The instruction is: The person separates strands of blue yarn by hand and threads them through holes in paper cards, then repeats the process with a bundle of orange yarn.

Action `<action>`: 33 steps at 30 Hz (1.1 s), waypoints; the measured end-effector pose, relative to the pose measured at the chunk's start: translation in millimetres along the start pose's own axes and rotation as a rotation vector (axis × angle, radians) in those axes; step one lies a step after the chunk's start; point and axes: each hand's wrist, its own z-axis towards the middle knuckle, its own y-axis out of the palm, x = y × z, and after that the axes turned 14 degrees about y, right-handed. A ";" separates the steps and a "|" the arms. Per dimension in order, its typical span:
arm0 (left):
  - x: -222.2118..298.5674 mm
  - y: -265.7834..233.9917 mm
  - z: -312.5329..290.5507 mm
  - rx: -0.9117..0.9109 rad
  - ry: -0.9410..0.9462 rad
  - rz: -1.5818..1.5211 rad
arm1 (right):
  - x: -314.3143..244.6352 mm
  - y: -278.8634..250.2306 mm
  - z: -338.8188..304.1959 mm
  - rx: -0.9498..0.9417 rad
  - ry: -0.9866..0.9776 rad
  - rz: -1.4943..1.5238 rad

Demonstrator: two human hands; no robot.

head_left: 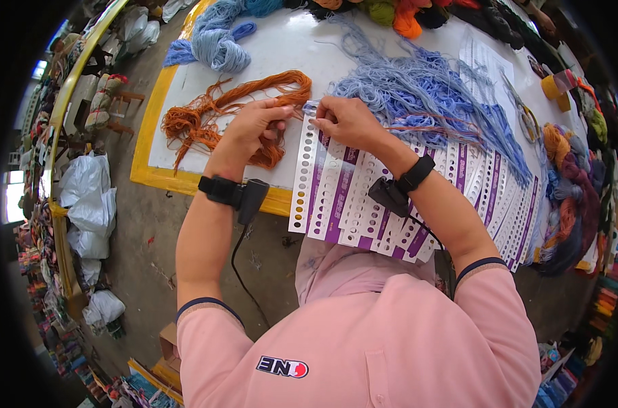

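Observation:
A long white card (299, 183) with a row of punched holes lies at the left end of a fanned row of purple-and-white hole-punched cards (380, 197), over the table's near edge. At its top end my right hand (349, 122) is closed in a pinch; what lies between the fingertips is too small to tell. Just left of it, my left hand (260, 126) pinches with thumb and finger by a strand of orange-brown yarn. The orange-brown skein (186, 126) spreads loosely behind and under that hand. Light blue yarn (404, 81) is heaped beyond my right hand.
Yellow tape edges the white table (281, 37). Blue skeins (220, 51) lie at the far left, and scissors (523, 112) at the right. Mixed yarn (567, 183) hangs at the right edge. White bags (88, 204) stand on the floor to the left.

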 end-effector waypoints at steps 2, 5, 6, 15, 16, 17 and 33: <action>1.4 -8.0 -2.6 0.030 -0.031 -0.259 | -1.0 -0.7 -1.3 -0.005 -0.051 -0.041; -5.3 -16.0 -3.9 0.019 -0.089 -0.609 | -0.8 0.2 -0.5 0.002 -0.038 -0.026; -7.7 -15.0 -4.4 0.043 -0.060 -0.560 | -0.5 0.1 0.4 0.001 -0.040 -0.026; 4.6 2.3 -15.4 0.036 0.078 -0.538 | -3.1 -4.6 0.7 -0.113 0.066 -0.017; 4.4 4.0 -16.5 -0.016 0.116 -0.578 | -1.5 -3.6 0.8 -0.192 0.127 0.158; 2.8 8.1 -16.4 -0.018 0.114 -0.578 | 0.5 -2.8 1.2 -0.270 0.188 0.334; 123.5 -320.8 -74.0 1.394 0.283 0.506 | -23.3 3.1 -7.8 -0.221 0.100 0.281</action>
